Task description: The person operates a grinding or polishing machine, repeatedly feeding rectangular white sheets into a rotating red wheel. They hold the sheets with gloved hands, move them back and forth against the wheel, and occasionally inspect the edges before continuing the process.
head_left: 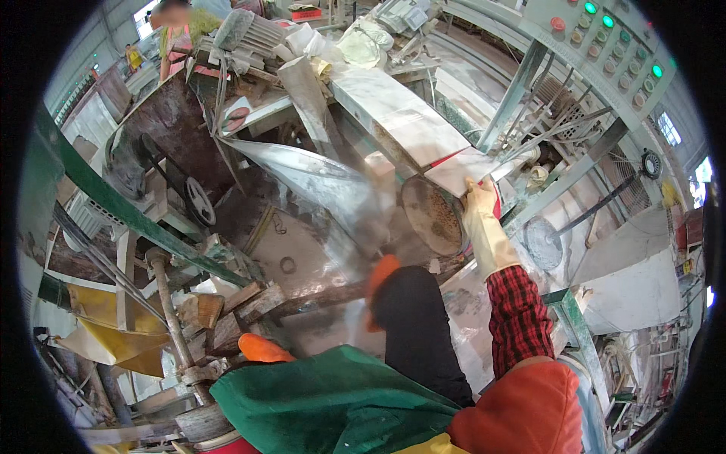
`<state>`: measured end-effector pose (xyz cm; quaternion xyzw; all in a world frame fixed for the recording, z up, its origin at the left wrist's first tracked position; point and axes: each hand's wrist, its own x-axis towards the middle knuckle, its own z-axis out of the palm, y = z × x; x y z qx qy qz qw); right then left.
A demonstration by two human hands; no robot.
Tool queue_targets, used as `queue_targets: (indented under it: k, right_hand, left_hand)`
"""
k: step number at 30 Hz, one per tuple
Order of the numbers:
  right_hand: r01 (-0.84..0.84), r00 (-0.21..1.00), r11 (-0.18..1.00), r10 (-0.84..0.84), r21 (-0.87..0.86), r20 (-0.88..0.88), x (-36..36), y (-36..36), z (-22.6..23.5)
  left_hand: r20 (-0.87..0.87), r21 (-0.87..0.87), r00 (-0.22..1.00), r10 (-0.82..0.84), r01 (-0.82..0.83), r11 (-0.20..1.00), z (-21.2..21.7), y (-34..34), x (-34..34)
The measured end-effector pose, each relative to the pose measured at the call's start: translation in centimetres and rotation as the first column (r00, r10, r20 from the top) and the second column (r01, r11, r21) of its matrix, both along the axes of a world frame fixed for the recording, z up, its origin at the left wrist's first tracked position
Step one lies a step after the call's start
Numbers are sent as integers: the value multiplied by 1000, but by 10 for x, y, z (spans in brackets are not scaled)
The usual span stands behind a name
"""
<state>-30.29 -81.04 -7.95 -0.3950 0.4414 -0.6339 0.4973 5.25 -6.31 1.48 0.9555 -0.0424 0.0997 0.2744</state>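
My right hand (481, 219), in a cream rubber glove under a red-and-black plaid sleeve, reaches forward from the lower right. Its fingers are closed over the near end of a pale stone-like slab (456, 172). Red shows beside the hand and along a line across the slab. Behind it, a longer pale slab or board (401, 108) stretches toward the back. Below the near end hangs a round, brown-speckled disc (432, 216). My left hand is out of view.
A dusty translucent sheet (302, 170) hangs left of the slab. My black-trousered leg (423, 333) and a blurred orange boot (380, 284) stand below. A control panel (597, 45) with lit green buttons is at upper right. Left, a green beam (144, 216) crosses. Another person (178, 41) stands far back.
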Motion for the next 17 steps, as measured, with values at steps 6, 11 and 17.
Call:
queue_targets:
  k: [6,11,17]
  right_hand:
    - [109,981,994,-109,-9,-162,4,-38,-34]
    - [214,899,976,-180,44,-399,21,-21,-17]
    - [-509,-682,809,-170,294,-712,-17,-47,29]
  left_hand:
    - [-60,-29,997,-47,46,999,-1,-5,0]
    - [-79,-54,995,-59,55,997,2,-4,-13]
    - [-111,-122,990,-84,70,990,2,-4,-31]
